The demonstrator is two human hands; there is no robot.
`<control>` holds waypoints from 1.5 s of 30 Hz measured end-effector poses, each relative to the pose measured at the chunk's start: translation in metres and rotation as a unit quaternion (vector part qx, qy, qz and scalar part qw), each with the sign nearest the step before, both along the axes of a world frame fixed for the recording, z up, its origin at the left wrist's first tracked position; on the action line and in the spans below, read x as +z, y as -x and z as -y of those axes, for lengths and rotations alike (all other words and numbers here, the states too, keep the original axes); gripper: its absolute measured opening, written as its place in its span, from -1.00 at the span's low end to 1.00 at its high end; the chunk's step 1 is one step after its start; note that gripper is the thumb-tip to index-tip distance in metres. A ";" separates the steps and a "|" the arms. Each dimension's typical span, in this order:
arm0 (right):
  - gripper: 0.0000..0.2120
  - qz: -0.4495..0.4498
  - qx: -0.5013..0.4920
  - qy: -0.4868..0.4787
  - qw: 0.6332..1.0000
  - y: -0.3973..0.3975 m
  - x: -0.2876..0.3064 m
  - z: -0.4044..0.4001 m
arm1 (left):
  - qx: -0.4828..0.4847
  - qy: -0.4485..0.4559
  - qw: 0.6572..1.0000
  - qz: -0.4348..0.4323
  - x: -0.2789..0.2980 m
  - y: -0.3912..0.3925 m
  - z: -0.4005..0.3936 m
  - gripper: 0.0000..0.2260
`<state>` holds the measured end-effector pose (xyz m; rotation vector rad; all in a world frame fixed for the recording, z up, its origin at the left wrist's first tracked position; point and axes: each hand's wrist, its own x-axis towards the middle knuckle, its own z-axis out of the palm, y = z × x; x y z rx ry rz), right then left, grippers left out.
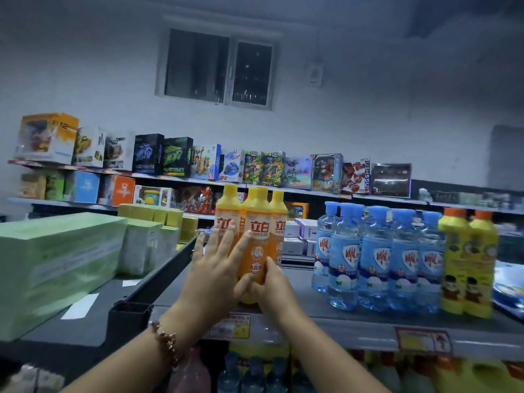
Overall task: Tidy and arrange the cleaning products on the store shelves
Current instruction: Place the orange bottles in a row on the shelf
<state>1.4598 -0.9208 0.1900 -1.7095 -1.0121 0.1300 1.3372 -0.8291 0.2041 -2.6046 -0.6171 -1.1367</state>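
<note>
On the top shelf point(354, 321), left hand point(211, 268) presses spread-fingered against orange bottles point(256, 236); right hand point(273, 287) grips one.

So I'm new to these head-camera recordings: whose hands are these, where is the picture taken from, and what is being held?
The single picture comes from a camera worn on a person's head, looking forward and down, so both hands are the wearer's own. There is no machine. The left hand, with a bracelet at the wrist, lies with straight fingers against a cluster of orange bottles on a grey shelf. The right hand curls around the front bottle low down. To the right stand blue bottles and yellow bottles; green boxes sit to the left.
</note>
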 end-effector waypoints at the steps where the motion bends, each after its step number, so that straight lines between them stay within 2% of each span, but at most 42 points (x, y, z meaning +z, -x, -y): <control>1: -0.59 0.012 -0.012 0.013 1.000 0.001 0.002 0.001 | -0.002 -0.001 1.000 -0.001 0.001 0.002 0.003 -0.30; 5: -0.34 0.060 -0.027 0.078 0.995 0.012 0.014 0.020 | 0.011 -0.024 0.999 -0.031 0.013 0.012 0.023 -0.35; 8: -0.41 0.137 -0.006 0.135 0.981 0.014 0.037 0.065 | 0.013 -0.017 0.998 -0.064 0.031 0.017 0.050 -0.37; 10: -0.38 0.243 -0.009 0.212 0.947 0.003 0.052 0.109 | 0.018 -0.005 0.994 -0.104 0.042 0.016 0.071 -0.35; 12: -0.29 0.342 -0.051 0.312 0.885 -0.018 0.065 0.159 | 0.026 0.003 0.990 -0.136 0.053 0.009 0.101 -0.32; 14: -0.26 0.369 -0.081 0.367 0.850 -0.041 0.075 0.213 | 0.010 0.017 0.987 -0.161 0.062 -0.007 0.138 -0.31; 18: -0.23 0.384 -0.133 0.392 0.825 -0.083 0.086 0.337 | -0.054 0.025 0.980 -0.192 0.071 -0.061 0.230 -0.29; 25: -0.25 0.381 -0.243 0.355 0.818 -0.142 0.088 0.573 | -0.175 -0.010 0.960 -0.218 0.077 -0.191 0.435 -0.27; 31: -0.26 0.309 -0.321 0.360 0.820 -0.159 0.097 0.736 | -0.256 -0.074 0.933 -0.242 0.081 -0.274 0.587 -0.25; 39: -0.26 0.240 -0.398 0.374 0.803 -0.215 0.098 0.860 | -0.340 -0.132 0.904 -0.224 0.088 -0.377 0.720 -0.24; 45: -0.27 0.234 -0.408 0.375 0.799 -0.309 0.113 0.892 | -0.321 -0.193 0.909 -0.184 0.091 -0.478 0.753 -0.21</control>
